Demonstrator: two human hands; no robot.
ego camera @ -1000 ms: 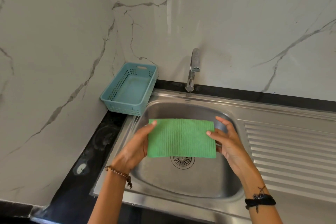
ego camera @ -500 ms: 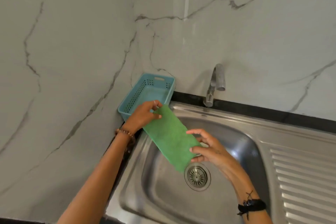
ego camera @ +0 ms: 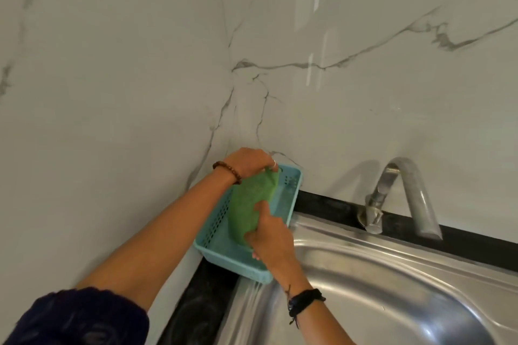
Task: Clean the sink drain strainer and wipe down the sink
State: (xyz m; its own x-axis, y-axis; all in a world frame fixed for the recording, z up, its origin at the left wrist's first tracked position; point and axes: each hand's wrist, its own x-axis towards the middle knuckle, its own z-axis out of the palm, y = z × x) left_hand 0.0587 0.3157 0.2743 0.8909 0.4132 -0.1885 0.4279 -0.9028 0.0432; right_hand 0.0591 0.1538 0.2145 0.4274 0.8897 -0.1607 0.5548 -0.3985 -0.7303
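Now both hands, left hand [ego camera: 246, 161] and right hand [ego camera: 266, 235], hold green cloth [ego camera: 249, 204] over basket [ego camera: 291, 193]

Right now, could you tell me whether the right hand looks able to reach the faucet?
Probably yes: nothing lies between the right hand and the faucet, but it grips the green cloth over the blue basket.
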